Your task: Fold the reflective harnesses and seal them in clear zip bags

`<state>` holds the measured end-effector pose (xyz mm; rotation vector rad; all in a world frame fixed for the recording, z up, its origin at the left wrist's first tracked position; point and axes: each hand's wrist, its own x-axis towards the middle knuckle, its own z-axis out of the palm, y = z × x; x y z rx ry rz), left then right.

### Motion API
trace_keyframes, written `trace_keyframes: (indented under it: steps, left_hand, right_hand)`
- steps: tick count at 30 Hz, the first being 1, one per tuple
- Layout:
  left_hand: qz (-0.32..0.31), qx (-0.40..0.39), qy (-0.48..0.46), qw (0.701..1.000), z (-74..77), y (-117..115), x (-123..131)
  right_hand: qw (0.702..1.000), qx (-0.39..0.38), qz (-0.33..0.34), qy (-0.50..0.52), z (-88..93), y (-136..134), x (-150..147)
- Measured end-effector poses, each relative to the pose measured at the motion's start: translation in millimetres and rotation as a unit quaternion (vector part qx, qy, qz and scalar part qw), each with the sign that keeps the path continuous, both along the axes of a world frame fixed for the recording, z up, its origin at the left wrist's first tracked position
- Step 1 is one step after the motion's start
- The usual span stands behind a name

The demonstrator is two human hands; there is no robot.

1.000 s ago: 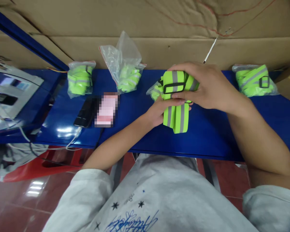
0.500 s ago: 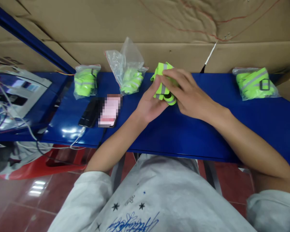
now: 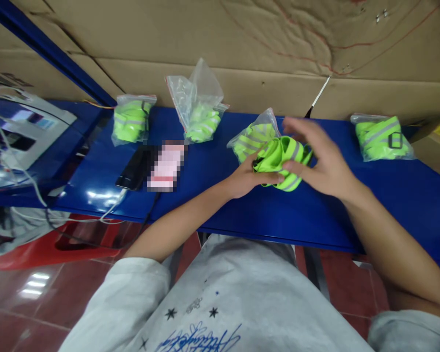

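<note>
A loosely coiled bundle of neon-yellow reflective strap with grey stripes is held above the blue table. My left hand grips it from the left, fingers partly hidden beneath the coils. On the other side, my right hand has its fingers spread and blurred, with the thumb against the bundle. Just behind lies a clear zip bag with more striped yellow strap inside, partly covered by the bundle.
Two bagged strap bundles, one closed and one with its bag standing open, lie to the left. Another bagged bundle is at right. Phones with cables rest on the blue table. Cardboard lines the back.
Both hands and the strap bundle have moved right and nearer to me. My right hand has spread its fingers away from the bundle. The bag behind it now shows.
</note>
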<state>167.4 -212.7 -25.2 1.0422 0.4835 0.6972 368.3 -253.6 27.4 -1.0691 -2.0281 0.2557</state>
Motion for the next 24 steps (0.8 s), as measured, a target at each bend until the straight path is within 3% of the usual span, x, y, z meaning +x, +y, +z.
trace_keyframes:
  steps: [2, 7, 12, 17, 21, 24]
  left_hand:
    - [-0.008, -0.029, -0.006, 1.000, -3.3, -4, 2]
    - [-0.023, -0.109, -0.054, 0.992, -7.2, -5, 3]
    - [-0.024, -0.135, -0.084, 0.987, -8.7, -5, 2]
    - [0.020, -0.117, -0.087, 0.989, -10.6, -7, 2]
    - [0.004, -0.090, -0.029, 0.996, -5.4, -6, 4]
    - [0.037, 0.030, 0.010, 0.999, 9.2, 5, -5]
  right_hand:
    - [0.998, -0.055, 0.013, -0.019, -15.7, -5, -1]
    - [0.993, -0.092, -0.068, 0.031, -47.4, -16, -13]
    - [0.984, -0.083, -0.131, 0.083, -54.4, -27, -28]
    - [0.963, -0.127, -0.167, 0.167, -61.2, -31, -42]
    - [0.917, -0.216, -0.135, 0.307, -66.0, -25, -48]
    - [0.849, -0.299, -0.112, 0.420, -64.8, -19, -48]
